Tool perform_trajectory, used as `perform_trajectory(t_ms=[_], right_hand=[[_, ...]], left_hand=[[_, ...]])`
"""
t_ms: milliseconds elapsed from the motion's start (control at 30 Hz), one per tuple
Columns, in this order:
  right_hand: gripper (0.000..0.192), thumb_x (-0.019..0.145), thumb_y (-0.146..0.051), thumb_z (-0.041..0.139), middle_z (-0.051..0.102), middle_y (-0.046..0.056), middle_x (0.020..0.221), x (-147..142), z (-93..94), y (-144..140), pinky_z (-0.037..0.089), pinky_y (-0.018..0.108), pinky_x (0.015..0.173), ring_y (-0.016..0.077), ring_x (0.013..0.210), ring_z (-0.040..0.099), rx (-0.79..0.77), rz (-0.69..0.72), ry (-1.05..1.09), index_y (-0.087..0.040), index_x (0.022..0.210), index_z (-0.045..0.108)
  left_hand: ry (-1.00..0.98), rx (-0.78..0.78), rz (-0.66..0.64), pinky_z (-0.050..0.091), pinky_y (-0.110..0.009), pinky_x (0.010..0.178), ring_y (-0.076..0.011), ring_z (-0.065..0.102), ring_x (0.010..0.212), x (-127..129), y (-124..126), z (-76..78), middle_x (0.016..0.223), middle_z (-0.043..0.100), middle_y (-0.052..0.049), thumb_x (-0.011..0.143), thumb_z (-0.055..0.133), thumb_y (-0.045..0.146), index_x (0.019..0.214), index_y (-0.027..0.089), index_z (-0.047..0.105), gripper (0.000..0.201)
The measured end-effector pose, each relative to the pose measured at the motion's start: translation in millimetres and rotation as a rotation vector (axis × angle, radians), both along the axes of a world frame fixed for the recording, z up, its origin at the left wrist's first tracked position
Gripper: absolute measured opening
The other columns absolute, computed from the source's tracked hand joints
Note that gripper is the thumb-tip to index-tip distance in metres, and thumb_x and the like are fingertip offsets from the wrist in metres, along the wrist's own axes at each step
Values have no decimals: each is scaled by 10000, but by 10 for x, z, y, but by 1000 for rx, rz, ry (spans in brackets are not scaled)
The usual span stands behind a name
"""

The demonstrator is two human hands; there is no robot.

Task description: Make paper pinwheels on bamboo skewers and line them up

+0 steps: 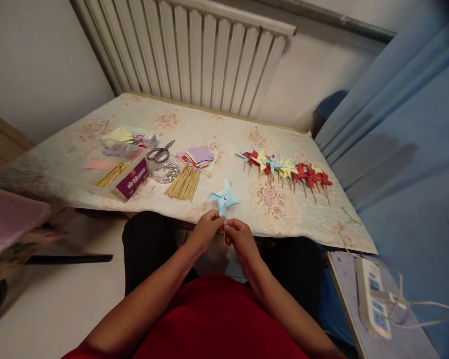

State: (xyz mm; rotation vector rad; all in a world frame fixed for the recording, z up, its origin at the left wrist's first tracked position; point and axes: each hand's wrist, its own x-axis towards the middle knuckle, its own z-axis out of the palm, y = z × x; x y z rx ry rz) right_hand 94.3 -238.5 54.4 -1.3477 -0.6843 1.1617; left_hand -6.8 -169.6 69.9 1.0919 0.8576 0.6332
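Note:
A light blue paper pinwheel (228, 198) with a shiny round pin at its centre is held upright over the table's front edge. My left hand (207, 230) is closed, its fingertips pinching near the lowest blade and the top of the stick. Opposite it, my right hand (242, 238) is closed with its fingers on the thin wooden stick (224, 239). Part of the stick is hidden by my fingertips. A row of finished-looking red, yellow and blue pinwheels (275, 162) lies to the right on the table.
Left on the flowered tablecloth (168, 119) are a clear box (132, 174) of sticks, scissors (160, 151), a round dish (162, 170) of shiny pins, coloured paper squares (198, 155) and bundled sticks (184, 183). A power strip (372, 296) with cables sits at lower right.

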Motion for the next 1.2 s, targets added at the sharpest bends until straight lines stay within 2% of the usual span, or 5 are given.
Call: perform_trajectory(t_ms=[500,733,867,1000,1200], right_hand=[[129,617,-222,613,602,-36,576,-4,-54,34,293,216,410,71,402,410,-77,7,11,-176,738,613],[25,632,-211,570,555,-49,507,70,-150,89,277,213,393,71,385,397,-97,-36,-69,-186,632,566],[89,639,-264,599,524,-56,466,248,-187,118,279,212,389,77,379,400,-97,-93,-74,-190,616,554],[136,632,-304,618,599,-24,535,513,-269,126,293,216,384,79,380,416,-97,-176,-73,-183,638,555],[118,625,-286,598,572,-40,502,881,-418,95,307,214,392,80,378,416,-93,-286,-104,-178,644,555]], left_hand=[[59,46,117,312,-209,494,-77,417,492,61,88,-148,553,443,67,724,593,377,660,185,446,250],[104,123,47,321,-210,505,-80,398,500,183,133,-147,552,441,68,751,582,411,653,186,429,289],[121,176,-21,361,-237,541,-105,440,545,260,230,-269,610,474,48,808,502,521,737,179,491,349],[391,455,-60,372,-276,603,-144,469,617,287,469,-475,640,496,12,854,425,505,710,177,511,369],[883,996,-95,388,-327,758,-201,513,824,323,824,-665,829,568,-69,861,429,271,787,167,550,176]])
